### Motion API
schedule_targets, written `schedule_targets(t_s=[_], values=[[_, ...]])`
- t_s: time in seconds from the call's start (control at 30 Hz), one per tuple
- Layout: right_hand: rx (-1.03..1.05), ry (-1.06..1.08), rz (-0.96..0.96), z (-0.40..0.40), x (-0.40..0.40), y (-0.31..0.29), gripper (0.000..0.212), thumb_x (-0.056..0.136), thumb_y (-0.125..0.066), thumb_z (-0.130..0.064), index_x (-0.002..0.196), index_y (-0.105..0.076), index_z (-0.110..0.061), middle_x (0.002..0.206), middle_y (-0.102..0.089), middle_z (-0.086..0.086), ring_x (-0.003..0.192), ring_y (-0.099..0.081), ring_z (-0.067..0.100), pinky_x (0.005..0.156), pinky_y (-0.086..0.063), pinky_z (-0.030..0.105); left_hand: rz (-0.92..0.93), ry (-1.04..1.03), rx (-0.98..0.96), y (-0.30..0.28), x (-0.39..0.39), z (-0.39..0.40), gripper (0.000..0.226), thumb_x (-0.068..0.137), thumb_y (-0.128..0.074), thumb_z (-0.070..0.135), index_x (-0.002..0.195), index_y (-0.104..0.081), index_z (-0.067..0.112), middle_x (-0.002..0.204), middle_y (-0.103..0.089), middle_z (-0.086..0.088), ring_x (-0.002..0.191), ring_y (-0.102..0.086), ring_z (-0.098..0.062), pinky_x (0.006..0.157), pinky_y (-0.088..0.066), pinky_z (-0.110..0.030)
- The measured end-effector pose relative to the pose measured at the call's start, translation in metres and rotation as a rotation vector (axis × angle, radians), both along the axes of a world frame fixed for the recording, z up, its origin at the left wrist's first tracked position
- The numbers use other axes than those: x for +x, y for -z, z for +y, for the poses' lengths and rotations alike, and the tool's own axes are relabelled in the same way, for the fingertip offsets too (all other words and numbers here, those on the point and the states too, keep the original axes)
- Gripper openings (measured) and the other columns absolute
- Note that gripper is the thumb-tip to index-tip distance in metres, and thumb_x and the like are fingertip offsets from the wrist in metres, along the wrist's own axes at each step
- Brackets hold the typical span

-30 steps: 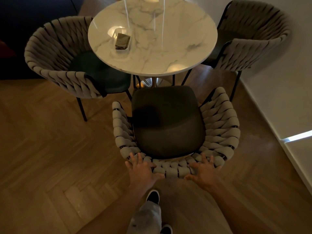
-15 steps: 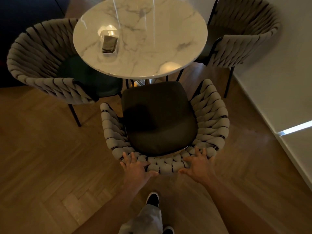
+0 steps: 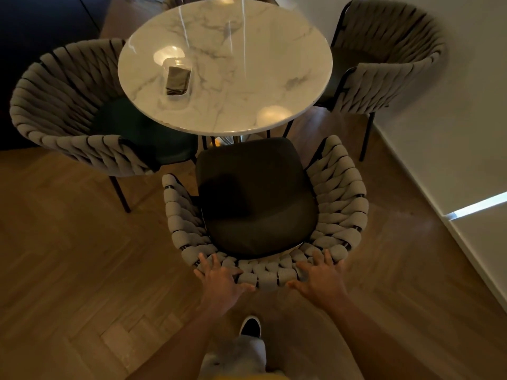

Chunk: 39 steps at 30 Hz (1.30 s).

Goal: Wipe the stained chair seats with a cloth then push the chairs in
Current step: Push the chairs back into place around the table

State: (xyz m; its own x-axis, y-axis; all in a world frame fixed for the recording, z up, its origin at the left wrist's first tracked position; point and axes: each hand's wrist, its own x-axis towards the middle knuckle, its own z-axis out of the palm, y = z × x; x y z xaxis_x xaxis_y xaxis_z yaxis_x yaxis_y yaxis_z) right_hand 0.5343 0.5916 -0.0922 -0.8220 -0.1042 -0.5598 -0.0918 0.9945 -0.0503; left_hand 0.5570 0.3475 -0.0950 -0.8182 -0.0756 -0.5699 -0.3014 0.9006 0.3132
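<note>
A: How will the near woven chair handle, do you think?

B: I judge it is light enough to slide on the wooden floor. The frame is thin black metal and looks stiff, but the woven straps of the backrest are padded and soft, so they give a little under pressure. The best place to take hold is the top of the backrest, at two points, left and right of the middle.

A: And the grip now?

B: The left hand and the right hand both press on the near rim of the backrest with fingers straight and spread apart. Neither is curled around anything.

A: Where is the chair?

B: Its dark seat has the far edge just at the rim of the round marble worktop, so it is not yet pushed in, I think.

A: How many things do you count?

B: Three chairs clearly: this one, the left chair and the far right chair. One worktop. One folded cloth, lying in one small white tray on the worktop.
</note>
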Motion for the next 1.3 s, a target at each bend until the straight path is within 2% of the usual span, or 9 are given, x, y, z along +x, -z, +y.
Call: schedule_targets(t_s=[0.13,0.3,0.43,0.57,0.8,0.9,0.97,1.1,1.3], values=[[-0.020,0.023,-0.029,-0.003,-0.005,-0.005,0.070,0.076,-0.043,-0.079,0.136,-0.040,-0.042,0.153,-0.026,0.005,0.143,-0.010,0.035,0.110,-0.014,0.063,-0.018,-0.022,0.016,-0.006,-0.002,0.001,0.061,0.075,-0.067,0.063,0.127,-0.060,0.033,0.159,-0.009,-0.019,0.142,0.020,-0.044,0.109,0.005,-0.069],[-0.095,0.017,-0.094,0.005,-0.013,-0.004,0.061,0.081,-0.047,-0.071,0.134,-0.042,-0.042,0.150,-0.029,0.003,0.140,-0.017,0.032,0.108,-0.020,0.058,-0.023,0.023,0.025,-0.004,-0.017,0.008,0.058,0.074,-0.043,0.075,0.113,-0.066,0.038,0.127,-0.061,0.007,0.133,-0.040,-0.027,0.114,-0.010,-0.062],[-0.290,0.074,-0.025,0.032,-0.021,-0.012,0.041,0.089,-0.050,-0.054,0.127,-0.048,-0.038,0.121,-0.054,-0.007,0.106,-0.049,0.011,0.085,-0.044,0.030,-0.016,-0.067,0.212,-0.017,-0.036,0.045,0.060,0.074,-0.053,0.074,0.114,-0.067,0.030,0.112,-0.067,0.009,0.108,-0.059,-0.013,0.102,-0.044,-0.043],[-0.465,0.197,0.037,0.081,-0.040,-0.022,0.035,0.094,-0.048,-0.044,0.125,-0.055,-0.032,0.103,-0.064,-0.007,0.083,-0.055,0.004,0.071,-0.048,0.023,-0.003,-0.058,0.285,-0.031,-0.064,0.104,0.044,0.085,-0.063,0.052,0.119,-0.066,0.024,0.115,-0.067,0.007,0.104,-0.060,-0.009,0.091,-0.052,-0.031],[-0.514,0.363,-0.004,0.224,-0.082,-0.021,0.036,0.094,-0.054,-0.034,0.128,-0.057,-0.020,0.126,-0.059,-0.001,0.112,-0.056,0.016,0.094,-0.043,0.028,0.035,-0.018,0.342,-0.040,-0.119,0.231,0.029,0.087,-0.065,0.042,0.111,-0.069,0.027,0.106,-0.068,0.008,0.091,-0.060,-0.003,0.075,-0.046,-0.017],[-0.478,0.406,-0.046,0.295,-0.097,-0.024,0.037,0.097,-0.052,-0.032,0.130,-0.055,-0.015,0.129,-0.057,0.005,0.115,-0.053,0.018,0.084,-0.033,0.014,0.057,-0.026,0.363,-0.047,-0.141,0.290,0.020,0.089,-0.064,0.036,0.106,-0.070,0.026,0.100,-0.068,0.008,0.084,-0.061,0.000,0.064,-0.044,-0.009],[-0.453,0.410,-0.027,0.340,-0.111,-0.030,0.038,0.096,-0.051,-0.035,0.130,-0.055,-0.018,0.127,-0.058,0.004,0.111,-0.054,0.015,0.077,-0.029,0.011,0.035,-0.029,0.388,-0.049,-0.158,0.327,0.020,0.089,-0.064,0.035,0.106,-0.070,0.027,0.100,-0.067,0.009,0.089,-0.062,-0.001,0.068,-0.045,-0.010],[-0.429,0.443,0.034,0.417,-0.147,-0.048,0.040,0.092,-0.057,-0.039,0.128,-0.057,-0.022,0.123,-0.062,0.003,0.110,-0.057,0.016,0.089,-0.040,0.022,-0.009,-0.015,0.417,-0.050,-0.193,0.389,0.026,0.090,-0.063,0.037,0.114,-0.065,0.027,0.107,-0.064,0.009,0.100,-0.059,-0.006,0.086,-0.052,-0.027],[-0.461,0.459,0.171,0.484,-0.216,-0.063,0.040,0.089,-0.063,-0.035,0.125,-0.061,-0.017,0.117,-0.066,0.006,0.106,-0.061,0.019,0.086,-0.043,0.025,0.006,0.037,0.395,-0.047,-0.252,0.447,0.031,0.087,-0.064,0.044,0.115,-0.065,0.031,0.110,-0.066,0.009,0.100,-0.059,-0.005,0.081,-0.050,-0.022]])
